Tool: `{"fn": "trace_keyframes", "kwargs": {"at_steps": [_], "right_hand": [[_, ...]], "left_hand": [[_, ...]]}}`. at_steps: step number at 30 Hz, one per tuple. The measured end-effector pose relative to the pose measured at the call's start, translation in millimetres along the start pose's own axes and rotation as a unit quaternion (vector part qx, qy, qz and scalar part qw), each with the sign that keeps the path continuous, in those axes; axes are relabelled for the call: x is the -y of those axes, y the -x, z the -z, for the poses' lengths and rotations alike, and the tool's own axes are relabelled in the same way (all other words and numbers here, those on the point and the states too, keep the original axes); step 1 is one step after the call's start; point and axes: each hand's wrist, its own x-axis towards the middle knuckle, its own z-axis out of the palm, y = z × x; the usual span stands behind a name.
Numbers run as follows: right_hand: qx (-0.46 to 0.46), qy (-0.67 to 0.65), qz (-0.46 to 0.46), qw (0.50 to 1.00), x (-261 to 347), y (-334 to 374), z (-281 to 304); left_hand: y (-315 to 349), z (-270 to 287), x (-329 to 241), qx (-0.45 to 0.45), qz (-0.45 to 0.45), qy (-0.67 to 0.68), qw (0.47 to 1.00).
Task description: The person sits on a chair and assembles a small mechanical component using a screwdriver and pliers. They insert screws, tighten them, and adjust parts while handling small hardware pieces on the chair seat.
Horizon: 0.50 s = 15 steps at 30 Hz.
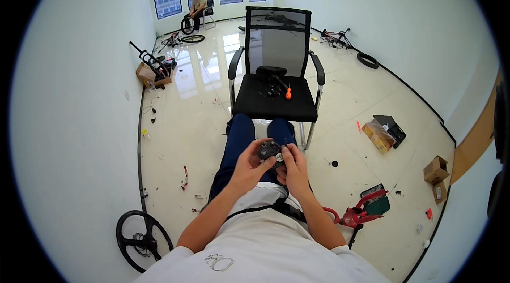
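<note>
Above my lap I hold a small dark mechanical part (270, 150) with round silvery pieces on its face. My left hand (248, 170) grips it from the left, thumb along its lower edge. My right hand (295, 169) is closed at its right side, with thumb and fingers pinched together. A thin dark thing shows at the right fingertips, too small to name. On the black mesh-backed chair (249, 103) before my knees lie a bicycle saddle (271, 70), an orange-handled tool (288, 93) and several small black parts (272, 89).
Left are a black three-spoke wheel (123, 241) and a cardboard box of parts (146, 74). Right are a red frame piece (353, 216), an open toolbox (390, 130), cardboard boxes (435, 170) and a tire (367, 60). A seated person (198, 4) holds a wheel by the windows.
</note>
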Motion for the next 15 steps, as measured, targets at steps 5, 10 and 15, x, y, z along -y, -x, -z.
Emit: {"fn": "trace_keyframes", "kwargs": {"at_steps": [5, 10, 15], "right_hand": [[0.004, 0.105, 0.041, 0.994, -3.1, -1.2, -3.6], [-0.006, -0.146, -0.013, 0.989, 34.9, -3.0, 10.9], [0.053, -0.165, 0.005, 0.985, 59.9, -1.6, -13.8]], "left_hand": [[-2.9, 9.6, -1.1, -0.029, 0.028, 0.062, 0.997], [-0.2, 15.8, -9.8, -0.022, 0.000, 0.143, 0.990], [5.3, 8.3, -13.8, 0.027, 0.100, 0.290, 0.951]]}}
